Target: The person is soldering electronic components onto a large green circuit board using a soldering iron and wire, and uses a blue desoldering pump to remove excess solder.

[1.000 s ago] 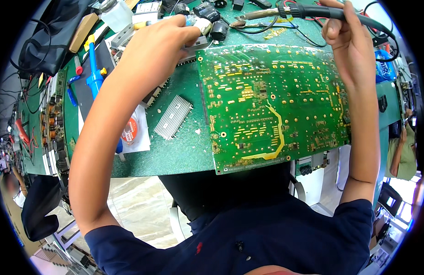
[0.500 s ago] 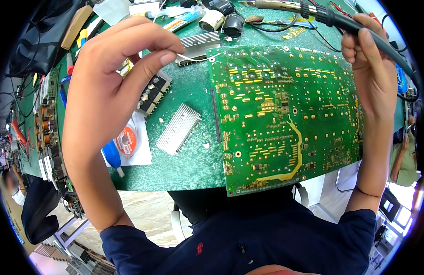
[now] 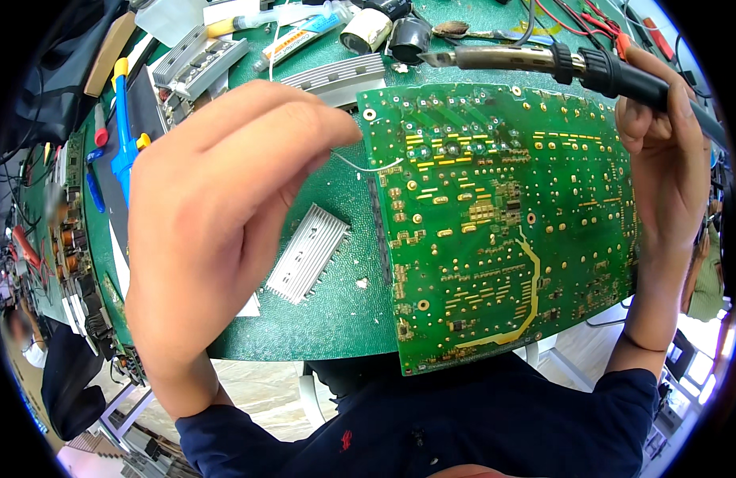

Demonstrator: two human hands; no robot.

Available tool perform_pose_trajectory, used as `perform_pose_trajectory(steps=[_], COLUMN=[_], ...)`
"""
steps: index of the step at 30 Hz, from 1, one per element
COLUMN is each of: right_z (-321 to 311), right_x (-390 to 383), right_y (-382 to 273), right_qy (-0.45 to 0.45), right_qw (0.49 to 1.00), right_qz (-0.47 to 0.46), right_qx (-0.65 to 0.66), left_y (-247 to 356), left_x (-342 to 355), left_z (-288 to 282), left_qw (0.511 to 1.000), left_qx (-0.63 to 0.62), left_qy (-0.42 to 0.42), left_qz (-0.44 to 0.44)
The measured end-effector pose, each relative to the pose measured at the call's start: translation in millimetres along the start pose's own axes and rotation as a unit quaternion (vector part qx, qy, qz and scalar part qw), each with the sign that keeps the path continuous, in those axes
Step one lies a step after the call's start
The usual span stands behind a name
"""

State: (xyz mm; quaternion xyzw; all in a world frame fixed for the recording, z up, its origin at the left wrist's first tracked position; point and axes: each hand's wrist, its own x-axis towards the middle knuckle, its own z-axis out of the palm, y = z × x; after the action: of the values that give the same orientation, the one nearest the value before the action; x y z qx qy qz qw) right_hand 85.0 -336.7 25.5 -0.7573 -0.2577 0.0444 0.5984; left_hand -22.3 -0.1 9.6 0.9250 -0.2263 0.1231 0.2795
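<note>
A green circuit board, dotted with solder joints and small gold strips, lies with its near edge past the table edge. My left hand is closed in a pinch on a thin solder wire; its fingertips are partly hidden behind the hand. The wire curves out over the board's upper left part, its free end close to the surface. My right hand grips the black handle of a soldering iron. The iron's metal shaft points left, above the board's far edge, with the tip apart from the wire.
A small finned heat sink lies left of the board, and a longer one behind it. Beyond are a white-and-blue tube, a black cylinder and a brush. A blue-and-yellow tool lies far left.
My left hand has moved nearer and to the right, bringing the wire's end further over the board. The soldering iron has come lower in view, closer to the board's far edge.
</note>
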Motion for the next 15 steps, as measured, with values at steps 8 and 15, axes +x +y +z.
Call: perform_pose_trajectory(steps=[8,15], right_z=[-1,18], right_x=[0,6], right_y=[5,2], right_qy=[-0.021,0.022], right_qw=[0.998,0.996], right_qz=[0.019,-0.02], right_qx=[-0.049,-0.083], left_y=[-13,-44], left_x=[-2,-25], left_z=[-7,-57], left_qw=[0.999,0.946], left_qx=[0.047,0.164], left_qy=[0.01,0.247], left_qz=[0.01,-0.135])
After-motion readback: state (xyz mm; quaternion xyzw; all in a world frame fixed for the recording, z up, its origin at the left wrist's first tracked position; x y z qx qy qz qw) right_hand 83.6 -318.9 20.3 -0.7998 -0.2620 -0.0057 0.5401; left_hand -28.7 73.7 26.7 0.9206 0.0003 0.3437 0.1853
